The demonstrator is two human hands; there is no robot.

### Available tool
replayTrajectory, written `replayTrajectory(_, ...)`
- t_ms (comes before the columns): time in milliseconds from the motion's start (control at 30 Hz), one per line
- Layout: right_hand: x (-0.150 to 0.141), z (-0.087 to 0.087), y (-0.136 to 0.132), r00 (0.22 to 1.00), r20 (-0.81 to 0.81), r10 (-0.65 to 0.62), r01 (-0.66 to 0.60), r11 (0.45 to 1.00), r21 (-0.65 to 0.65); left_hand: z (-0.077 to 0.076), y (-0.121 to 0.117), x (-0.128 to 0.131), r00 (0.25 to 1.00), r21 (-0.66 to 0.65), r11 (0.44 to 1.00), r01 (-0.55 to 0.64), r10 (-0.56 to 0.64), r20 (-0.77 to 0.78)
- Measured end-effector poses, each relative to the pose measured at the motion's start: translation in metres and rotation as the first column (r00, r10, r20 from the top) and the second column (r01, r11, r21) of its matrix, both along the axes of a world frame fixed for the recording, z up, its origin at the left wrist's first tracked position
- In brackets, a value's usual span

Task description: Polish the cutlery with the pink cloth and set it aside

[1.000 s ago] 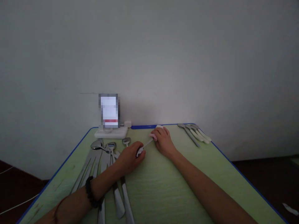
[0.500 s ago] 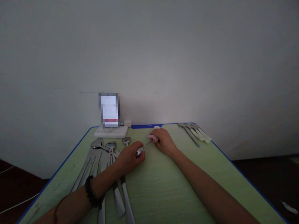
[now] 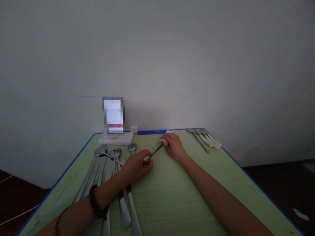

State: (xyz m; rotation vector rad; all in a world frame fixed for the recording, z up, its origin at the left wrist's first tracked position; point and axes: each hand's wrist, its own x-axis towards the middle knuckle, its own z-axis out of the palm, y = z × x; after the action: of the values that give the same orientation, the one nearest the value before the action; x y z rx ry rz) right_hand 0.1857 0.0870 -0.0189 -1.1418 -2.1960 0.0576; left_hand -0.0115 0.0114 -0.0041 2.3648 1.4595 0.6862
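Note:
Between my hands is a small metal spoon (image 3: pixel 157 149), tilted up to the right over the table. My left hand (image 3: pixel 138 165) is closed around its bowl end, thumb and fingers pinching it. A pink cloth (image 3: pixel 163 141) is bunched in my right hand (image 3: pixel 174 146), whose fingers are closed over it at the far end of the spoon's handle. Part of the handle's end is hidden by the cloth and fingers. Under and beside my left forearm lie several metal spoons, forks and knives, among them a large spoon (image 3: pixel 100 151) and a small spoon (image 3: pixel 132 147).
A phone (image 3: pixel 113 114) with a blurred screen stands on a white power strip (image 3: pixel 116 139) at the back left, beside a white plug (image 3: pixel 133 129). Several pieces of cutlery, some with pale handles (image 3: pixel 206 140), lie at the back right. The green table (image 3: pixel 172 200) has a blue edge.
My right hand and the cloth have slid slightly outward along the handle, away from my left hand, so more of the spoon's handle shows. My left hand has stayed almost in place.

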Motion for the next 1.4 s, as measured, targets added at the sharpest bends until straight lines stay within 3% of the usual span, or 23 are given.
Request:
replayTrajectory(367, 0.0, -0.001, 0.001, 0.998, 0.036, 0.059, -0.06, 0.998, 0.013, 0.005, -0.001, 0.001, 0.995, -0.127, 0.99, -0.063, 0.072, 0.068)
replayTrajectory(733, -0.003, -0.001, -0.002, 0.995, 0.095, -0.03, 0.029, 0.999, 0.013, 0.008, -0.004, 0.003, 0.999, -0.148, 0.989, -0.014, 0.02, 0.038)
replayTrajectory(1100, -0.006, 0.006, -0.01, 0.974, 0.191, 0.121, -0.137, 0.988, 0.072, 0.004, -0.003, 0.0, 0.996, -0.151, 0.988, -0.036, 0.047, 0.069)
replayTrajectory(1400, -0.029, 0.015, -0.027, 0.903, 0.318, 0.29, -0.328, 0.942, 0.075, 0.0, -0.001, 0.0, 0.997, -0.091, 0.996, -0.017, 0.023, 0.069)
